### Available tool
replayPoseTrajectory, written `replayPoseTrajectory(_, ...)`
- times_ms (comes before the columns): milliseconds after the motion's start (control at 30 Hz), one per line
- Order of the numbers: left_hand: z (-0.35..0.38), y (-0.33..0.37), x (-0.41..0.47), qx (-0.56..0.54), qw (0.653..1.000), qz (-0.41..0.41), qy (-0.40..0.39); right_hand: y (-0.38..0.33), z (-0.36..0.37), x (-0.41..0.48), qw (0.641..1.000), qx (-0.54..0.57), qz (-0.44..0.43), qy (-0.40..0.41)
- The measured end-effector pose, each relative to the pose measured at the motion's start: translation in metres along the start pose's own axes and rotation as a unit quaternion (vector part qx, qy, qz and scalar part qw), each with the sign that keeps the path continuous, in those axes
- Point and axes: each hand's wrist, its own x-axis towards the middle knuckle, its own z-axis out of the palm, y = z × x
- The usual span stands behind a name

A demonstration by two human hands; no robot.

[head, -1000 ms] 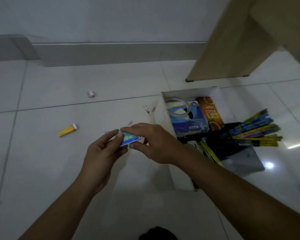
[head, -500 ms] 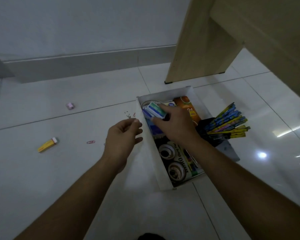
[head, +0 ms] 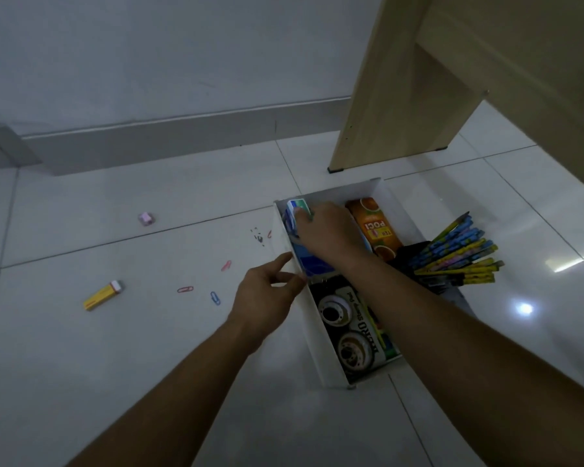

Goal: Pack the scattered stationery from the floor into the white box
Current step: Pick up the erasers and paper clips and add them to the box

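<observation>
Right grip (head: 324,230): curled on green pack (head: 299,205), far-left corner of white box (head: 319,348);
Left grip (head: 267,298): loose, fingertips touching its left wall

Single head-worn wide-angle view. Looks forward and down onto tiled floor (head: 81,365), close above white box (head: 314,338) right of centre; wall skirting (head: 182,143) across far edge.

Right hand (head: 324,232) apparently around packet (head: 296,206)
</observation>
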Motion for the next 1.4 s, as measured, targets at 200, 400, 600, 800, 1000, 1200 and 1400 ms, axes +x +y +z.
replayPoseTrajectory(200, 0.002, -0.003, 0.001, -0.009, 1.000, -0.002, 0.003, -0.001, -0.006, 0.004, 0.999, 0.028, 0.011, -0.023)
replayPoseTrajectory(400, -0.004, -0.001, 0.001, -0.023, 1.000, -0.008, -0.009, 0.000, -0.005, 0.010, 0.998, 0.021, 0.034, -0.039)
replayPoseTrajectory(600, -0.020, 0.002, 0.001, -0.052, 0.997, -0.017, 0.050, -0.002, -0.002, 0.003, 0.998, 0.036, -0.005, 0.046)
replayPoseTrajectory(800, -0.047, -0.015, -0.002, -0.048, 0.994, -0.027, 0.094, -0.036, -0.003, -0.015, 0.986, 0.023, -0.131, 0.102)
replayPoseTrajectory(1000, -0.090, -0.055, -0.010, -0.034, 0.985, -0.066, 0.156, -0.075, 0.036, -0.021, 0.978, 0.056, -0.203, -0.003)
replayPoseTrajectory(1200, -0.147, -0.097, -0.013, 0.019, 0.965, -0.096, 0.243, -0.105, 0.092, -0.011, 0.971, 0.061, -0.193, -0.129)
replayPoseTrajectory(1400, -0.192, -0.137, -0.002, 0.210, 0.921, -0.030, 0.325, -0.128, 0.142, 0.008, 0.962, 0.021, -0.174, -0.208)
